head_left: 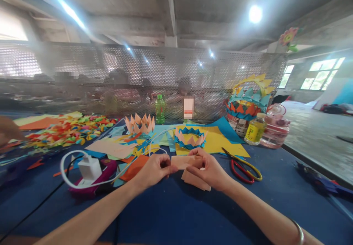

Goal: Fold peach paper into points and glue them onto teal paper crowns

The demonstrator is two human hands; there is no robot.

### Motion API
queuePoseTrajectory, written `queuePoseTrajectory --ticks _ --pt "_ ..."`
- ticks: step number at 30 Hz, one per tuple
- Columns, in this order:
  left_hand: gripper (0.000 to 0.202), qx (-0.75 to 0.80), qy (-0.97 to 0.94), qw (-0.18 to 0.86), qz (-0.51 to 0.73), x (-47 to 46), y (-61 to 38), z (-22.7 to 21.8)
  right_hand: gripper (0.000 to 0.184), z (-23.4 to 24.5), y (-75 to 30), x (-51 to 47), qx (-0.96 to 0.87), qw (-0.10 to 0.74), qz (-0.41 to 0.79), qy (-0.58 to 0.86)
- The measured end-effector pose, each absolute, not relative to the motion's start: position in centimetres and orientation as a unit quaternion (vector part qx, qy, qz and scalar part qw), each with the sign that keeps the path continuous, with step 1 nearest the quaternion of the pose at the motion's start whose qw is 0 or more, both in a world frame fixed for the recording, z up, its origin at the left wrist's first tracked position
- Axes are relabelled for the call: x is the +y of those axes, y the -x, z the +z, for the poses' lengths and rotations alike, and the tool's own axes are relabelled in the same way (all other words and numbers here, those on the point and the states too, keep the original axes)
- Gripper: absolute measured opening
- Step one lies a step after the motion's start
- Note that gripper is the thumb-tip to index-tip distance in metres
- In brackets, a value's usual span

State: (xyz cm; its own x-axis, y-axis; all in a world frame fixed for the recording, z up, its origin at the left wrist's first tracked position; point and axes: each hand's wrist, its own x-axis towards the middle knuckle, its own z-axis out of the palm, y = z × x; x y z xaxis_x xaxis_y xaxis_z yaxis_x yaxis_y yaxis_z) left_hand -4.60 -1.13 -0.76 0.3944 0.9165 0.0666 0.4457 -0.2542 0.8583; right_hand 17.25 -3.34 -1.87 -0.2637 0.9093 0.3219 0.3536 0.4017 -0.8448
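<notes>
Pinching a peach strip (180, 162) between them, the left hand (156, 168) and right hand (208, 167) met over the bench (154, 215), fingers nearly closed. Slips (195, 181) sat just under the right hand; whether it gripped them too, I could not tell. Uneven pulling might have skewed or torn the strip, and a sideways sweep of the right wrist could have scattered the slips. Leftward, a white cord (93, 187) curved near enough to snag the left forearm. Rightward, scissors (234, 157) overlapped a yellow sheet (220, 140), which a knock might have nicked. Beyond, a paper ring (191, 139) risked crushing under any careless reach.
</notes>
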Motion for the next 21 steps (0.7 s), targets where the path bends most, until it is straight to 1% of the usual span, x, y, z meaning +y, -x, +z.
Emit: queuePoseTrajectory --ticks 8,16,18,21 --pt "0.034 0.462 -0.738 0.388 0.302 -1.11 4.46 -0.52 0.032 -1.93 -17.69 -3.11 -0.716 0.445 0.320 0.432" --pt "0.026 0.437 -0.752 0.385 0.308 -1.40 4.76 -0.21 0.034 -2.00 -17.73 -3.03 -0.715 0.436 0.325 0.439" --pt "0.027 0.422 -0.758 0.393 0.305 -1.60 4.82 -0.04 0.034 -1.87 -17.64 -3.15 -0.709 0.443 0.333 0.437" --pt "0.039 0.397 -0.760 0.420 0.296 -1.81 4.69 -0.18 0.034 -1.72 -17.16 -3.64 -0.704 0.442 0.353 0.430"
